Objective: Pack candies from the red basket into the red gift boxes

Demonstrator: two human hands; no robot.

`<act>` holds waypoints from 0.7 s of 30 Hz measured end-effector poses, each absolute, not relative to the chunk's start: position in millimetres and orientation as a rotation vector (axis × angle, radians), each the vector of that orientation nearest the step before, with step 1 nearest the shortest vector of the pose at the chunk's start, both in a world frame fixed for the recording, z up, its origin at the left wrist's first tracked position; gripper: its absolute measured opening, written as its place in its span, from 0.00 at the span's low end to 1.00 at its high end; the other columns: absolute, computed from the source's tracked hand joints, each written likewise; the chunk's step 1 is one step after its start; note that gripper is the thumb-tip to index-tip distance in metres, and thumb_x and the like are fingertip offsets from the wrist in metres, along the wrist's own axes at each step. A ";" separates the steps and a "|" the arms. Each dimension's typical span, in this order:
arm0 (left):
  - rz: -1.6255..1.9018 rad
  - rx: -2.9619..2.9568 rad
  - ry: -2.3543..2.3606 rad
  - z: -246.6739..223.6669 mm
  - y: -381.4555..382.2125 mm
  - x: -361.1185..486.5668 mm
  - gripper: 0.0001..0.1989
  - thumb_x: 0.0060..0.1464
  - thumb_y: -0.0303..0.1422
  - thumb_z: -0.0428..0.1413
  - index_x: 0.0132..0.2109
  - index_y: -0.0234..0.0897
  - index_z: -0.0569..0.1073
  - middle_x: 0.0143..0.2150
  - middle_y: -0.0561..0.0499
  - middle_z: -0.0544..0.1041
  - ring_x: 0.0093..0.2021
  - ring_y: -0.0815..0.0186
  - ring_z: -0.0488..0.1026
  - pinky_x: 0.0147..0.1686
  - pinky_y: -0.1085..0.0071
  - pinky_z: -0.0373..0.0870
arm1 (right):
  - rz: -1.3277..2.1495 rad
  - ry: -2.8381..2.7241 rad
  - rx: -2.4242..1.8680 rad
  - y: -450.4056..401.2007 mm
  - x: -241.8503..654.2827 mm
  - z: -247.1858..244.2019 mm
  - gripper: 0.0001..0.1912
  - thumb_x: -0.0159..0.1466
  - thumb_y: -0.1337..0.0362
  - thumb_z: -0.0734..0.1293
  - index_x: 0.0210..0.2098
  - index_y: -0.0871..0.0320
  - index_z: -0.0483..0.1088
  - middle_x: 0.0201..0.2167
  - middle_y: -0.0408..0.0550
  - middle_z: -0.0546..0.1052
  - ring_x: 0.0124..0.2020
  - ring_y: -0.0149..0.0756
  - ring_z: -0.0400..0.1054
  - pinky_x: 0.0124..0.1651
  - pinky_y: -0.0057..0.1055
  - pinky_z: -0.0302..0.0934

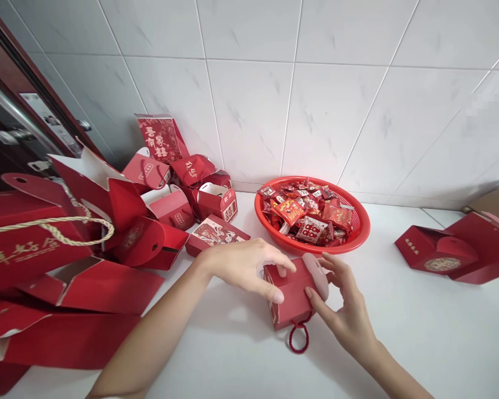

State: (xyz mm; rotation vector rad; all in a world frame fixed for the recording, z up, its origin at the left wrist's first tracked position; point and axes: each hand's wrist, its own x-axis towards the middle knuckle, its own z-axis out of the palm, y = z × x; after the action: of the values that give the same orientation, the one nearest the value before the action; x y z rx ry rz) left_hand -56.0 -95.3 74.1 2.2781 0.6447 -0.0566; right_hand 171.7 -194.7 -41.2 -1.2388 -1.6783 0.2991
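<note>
A small red gift box (293, 296) lies on the white tabletop in front of me, with a dark red cord loop (298, 338) hanging out at its near side. My right hand (344, 299) grips the box at its right end, thumb on the upper face and fingers behind a rounded pale-pink flap (317, 277). Over the box's left part is my left hand (251, 270), its thumb and fingers apart; whether the thumb touches the surface is hard to tell. Just behind the box stands a red plastic basket (363, 224) of wrapped candies (310, 213).
Several red gift boxes (172, 208) cluster at the back left, a flat patterned one (216, 233) among them. Opened red cartons (103, 288) and a bag with a cream rope handle (79, 221) crowd the left. More red boxes (436, 252) stand at right. A tiled wall (249, 111) closes the back.
</note>
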 end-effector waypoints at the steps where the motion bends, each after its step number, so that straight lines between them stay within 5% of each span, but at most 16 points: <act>1: -0.023 2.282 0.671 71.2 -94.5 -53.2 0.24 0.54 0.45 0.66 0.56 0.42 0.76 0.54 0.48 0.80 0.52 0.59 0.76 0.46 0.69 0.68 | 0.291 -1.672 -1.231 -194.9 170.5 -40.9 0.26 0.67 0.62 0.68 0.62 0.51 0.60 0.52 0.53 0.77 0.39 0.38 0.76 0.40 0.35 0.75; 9: 0.034 2.441 0.932 49.0 -99.6 -26.2 0.31 0.48 0.54 0.66 0.51 0.39 0.70 0.53 0.46 0.75 0.49 0.53 0.75 0.39 0.66 0.66 | 0.236 -1.713 -1.136 -196.1 167.9 -42.0 0.10 0.69 0.66 0.68 0.49 0.53 0.67 0.47 0.52 0.75 0.41 0.38 0.75 0.41 0.34 0.74; 14: -0.051 2.461 1.026 51.9 -101.4 -26.5 0.34 0.46 0.59 0.65 0.48 0.39 0.67 0.47 0.47 0.78 0.44 0.52 0.77 0.34 0.67 0.63 | 0.095 -1.864 -1.032 -198.3 173.4 -44.4 0.11 0.70 0.64 0.67 0.51 0.55 0.69 0.51 0.57 0.74 0.48 0.44 0.73 0.44 0.38 0.73; 21: -0.120 2.479 1.038 50.8 -99.5 -24.9 0.35 0.46 0.64 0.61 0.47 0.40 0.68 0.39 0.47 0.78 0.38 0.51 0.77 0.29 0.67 0.58 | 0.078 -1.900 -1.054 -198.5 171.0 -46.9 0.13 0.70 0.71 0.63 0.50 0.53 0.74 0.53 0.56 0.74 0.45 0.42 0.73 0.44 0.41 0.73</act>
State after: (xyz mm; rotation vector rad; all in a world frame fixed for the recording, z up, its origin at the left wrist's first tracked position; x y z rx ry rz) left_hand -24.9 -99.5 50.8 2.4794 1.0378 -0.1204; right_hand 171.0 -198.5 -46.9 -1.0541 -1.9002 0.0785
